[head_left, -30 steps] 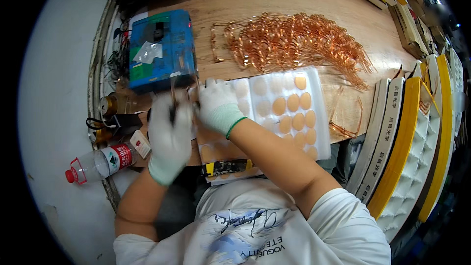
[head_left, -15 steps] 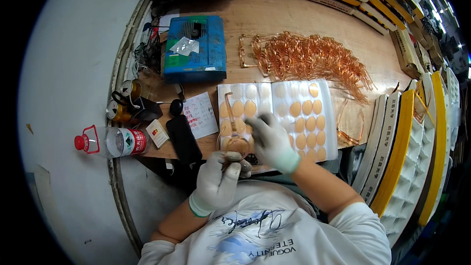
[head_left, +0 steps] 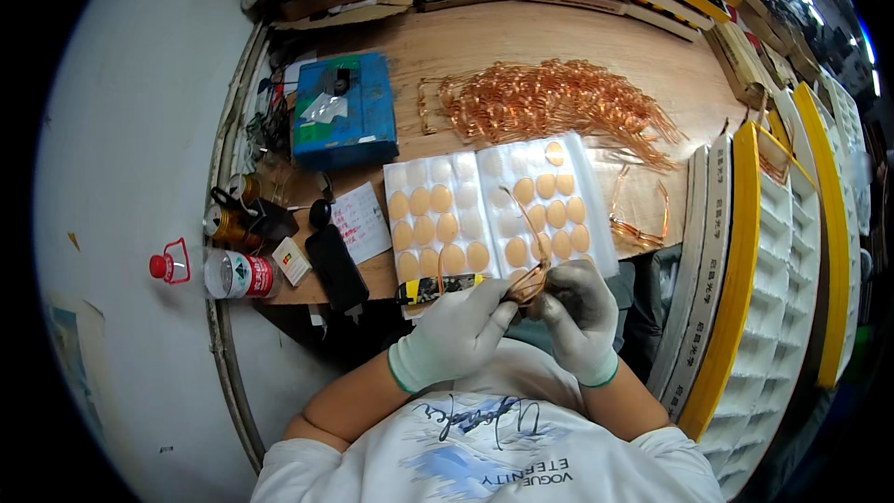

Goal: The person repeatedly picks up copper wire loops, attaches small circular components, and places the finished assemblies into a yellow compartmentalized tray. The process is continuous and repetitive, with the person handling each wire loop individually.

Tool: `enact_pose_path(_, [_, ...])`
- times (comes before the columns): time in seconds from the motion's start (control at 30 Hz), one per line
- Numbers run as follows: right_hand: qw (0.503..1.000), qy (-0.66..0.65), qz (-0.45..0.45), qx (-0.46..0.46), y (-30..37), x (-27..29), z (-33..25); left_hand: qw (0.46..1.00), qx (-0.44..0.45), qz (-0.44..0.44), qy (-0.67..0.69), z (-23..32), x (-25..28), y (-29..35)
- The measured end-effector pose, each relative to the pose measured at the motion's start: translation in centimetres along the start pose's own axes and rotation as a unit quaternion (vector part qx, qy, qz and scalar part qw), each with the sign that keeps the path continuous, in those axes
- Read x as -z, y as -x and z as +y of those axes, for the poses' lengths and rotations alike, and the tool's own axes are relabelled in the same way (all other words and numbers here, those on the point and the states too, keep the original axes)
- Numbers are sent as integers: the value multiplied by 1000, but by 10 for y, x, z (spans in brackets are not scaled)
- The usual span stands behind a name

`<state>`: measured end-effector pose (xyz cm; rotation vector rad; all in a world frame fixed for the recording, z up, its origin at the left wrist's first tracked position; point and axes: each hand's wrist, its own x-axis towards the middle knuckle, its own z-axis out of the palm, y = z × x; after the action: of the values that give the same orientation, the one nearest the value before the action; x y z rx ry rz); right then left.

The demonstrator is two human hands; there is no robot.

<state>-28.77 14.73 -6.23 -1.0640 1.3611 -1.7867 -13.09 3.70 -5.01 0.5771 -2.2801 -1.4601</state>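
Both my hands wear white gloves and meet near the table's front edge around a copper-coloured eyeglass frame (head_left: 529, 287). Its thin temples point up and away from me. My left hand (head_left: 466, 321) pinches its left side; my right hand (head_left: 582, 312) has its fingers closed on the right side, with fingertips partly hidden. Beyond them lies an open white pocket sheet folder (head_left: 470, 160) with rows of round amber lenses (head_left: 556, 214) in its pockets. A yellow-and-black patterned object (head_left: 424, 292) lies at its lower edge beside my left hand.
A heap of copper-coloured eyeglass frames (head_left: 559, 107) lies behind the folder, with a loose frame (head_left: 643, 224) to the right. At left are a blue box (head_left: 345, 112), phone (head_left: 337, 270), paper note (head_left: 361, 224) and bottle (head_left: 237, 272). Stacked white-and-yellow trays (head_left: 736, 289) stand right.
My right hand has come down from over the folder and closed on the eyeglass frame. Both hands have shifted right with it. The patterned object has come into sight; the view has turned slightly.
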Motion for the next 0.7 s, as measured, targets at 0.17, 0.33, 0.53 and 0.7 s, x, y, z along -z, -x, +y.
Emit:
enact_pose_path(0.17, [966, -125, -117, -195, -1, 21, -8, 997, 22, -67, 38, 19, 4, 7])
enact_pose_path(0.33, [979, 41, -167, -110, -9, 27, -20, 999, 25, -32, -23, 15, 1, 12])
enact_pose_path(0.53, [951, 221, -215, 6, -27, 33, -32, 998, 49, -3, -36, 16, -3, 9])
enact_pose_path(0.7, [958, 196, -209, -32, -33, 35, -30, 995, 2, 78, -55, 21, -14, -3])
